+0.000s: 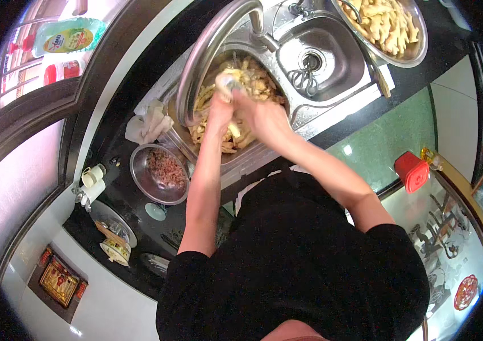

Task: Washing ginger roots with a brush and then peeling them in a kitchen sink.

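Note:
My left hand (pixel 221 106) grips a pale piece of ginger root (pixel 225 81) over the left sink basin. My right hand (pixel 252 106) is against it, blurred, with its fingers around a small shiny tool whose kind I cannot tell. Below both hands, the basin holds many knobbly ginger pieces (pixel 203 100), some light and some brown, in what looks like cloudy water. The curved steel faucet (pixel 199 51) arches over the basin's left side. At the upper right, a steel bowl (pixel 423 42) is heaped with pale ginger (pixel 388 25).
Scissors (pixel 303 81) lie in the right basin (pixel 339 59). A wooden-handled tool (pixel 381 81) rests beside it. On the left counter are a crumpled cloth (pixel 150 123), a steel bowl (pixel 139 179) with reddish scraps (pixel 167 168) and a small round dish (pixel 155 211). A red container (pixel 412 170) stands at the right.

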The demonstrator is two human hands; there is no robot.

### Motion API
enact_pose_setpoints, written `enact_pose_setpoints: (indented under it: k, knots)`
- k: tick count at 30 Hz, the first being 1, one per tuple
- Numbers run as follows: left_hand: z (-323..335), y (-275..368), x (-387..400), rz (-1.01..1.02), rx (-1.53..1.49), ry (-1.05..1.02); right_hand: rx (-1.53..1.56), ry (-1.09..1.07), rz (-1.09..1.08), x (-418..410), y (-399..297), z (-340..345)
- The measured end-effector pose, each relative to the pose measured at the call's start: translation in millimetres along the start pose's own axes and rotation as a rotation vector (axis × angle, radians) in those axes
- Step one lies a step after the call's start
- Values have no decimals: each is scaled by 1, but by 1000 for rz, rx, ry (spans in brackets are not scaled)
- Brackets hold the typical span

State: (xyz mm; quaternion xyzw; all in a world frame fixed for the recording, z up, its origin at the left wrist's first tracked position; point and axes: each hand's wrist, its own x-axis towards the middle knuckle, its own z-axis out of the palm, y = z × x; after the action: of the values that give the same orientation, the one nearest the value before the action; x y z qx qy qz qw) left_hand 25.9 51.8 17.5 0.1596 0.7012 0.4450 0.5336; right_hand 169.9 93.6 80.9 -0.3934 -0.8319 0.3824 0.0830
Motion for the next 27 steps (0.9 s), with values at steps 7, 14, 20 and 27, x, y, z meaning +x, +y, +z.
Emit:
enact_pose_setpoints:
  k: [7, 14, 20, 27]
  knots:
    - [-3, 2, -10, 195, 221, -111, -26, -12, 93, 23, 22, 2]
    - [-22, 1, -4, -304, -688, -130, 102, -50, 49, -28, -8, 6]
    - [1, 4, -4, -338, -501, -89, -11, 20, 98, 5, 9, 6]
    - [4, -2, 6, -314, -486, 35, -135, 31, 57, 23, 14, 4]
